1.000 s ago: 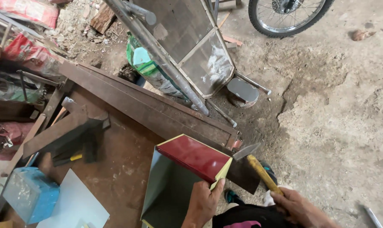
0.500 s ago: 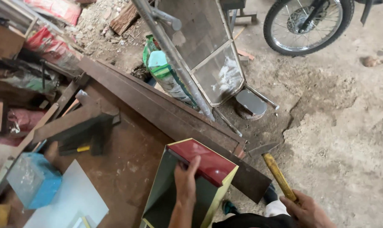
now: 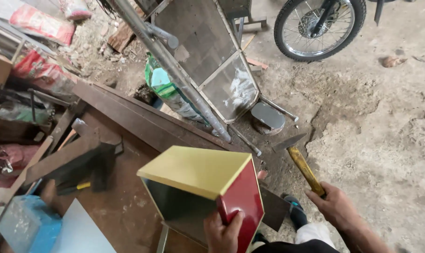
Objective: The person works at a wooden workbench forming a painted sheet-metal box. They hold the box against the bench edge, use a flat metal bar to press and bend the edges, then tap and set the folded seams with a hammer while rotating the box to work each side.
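Looking down from the head view: two hands, one box, one hammer. Left hand (image 3: 223, 233) at the near edge, fingers and thumb closed over the near corner of an open sheet-metal box (image 3: 204, 191) (yellow top face, red side face, dark hollow inside, nothing visible within), tilted on the brown workbench (image 3: 128, 206) at near centre. Right hand (image 3: 333, 206) at near right, wrapped fully round the yellow handle of a hammer (image 3: 300, 160), grey head raised toward the far side, clear of the box and over the dirt floor.

Further out: one motorcycle wheel (image 3: 319, 29) at far right; one metal frame with mesh panels (image 3: 212, 65) leaning at far centre; one grey pipe (image 3: 175, 75) slanting across it. One green and white printed bag (image 3: 168, 91) tucked behind the pipe, just past the bench's far edge. Two red plastic packages at far left, one (image 3: 39, 24) lying flat, another (image 3: 34, 70) nearer. One blue rectangular container (image 3: 27, 225) at near left (contents too blurred to tell), beside a pale flat sheet (image 3: 84, 234). One dark angled metal piece (image 3: 81, 164) left of the box.
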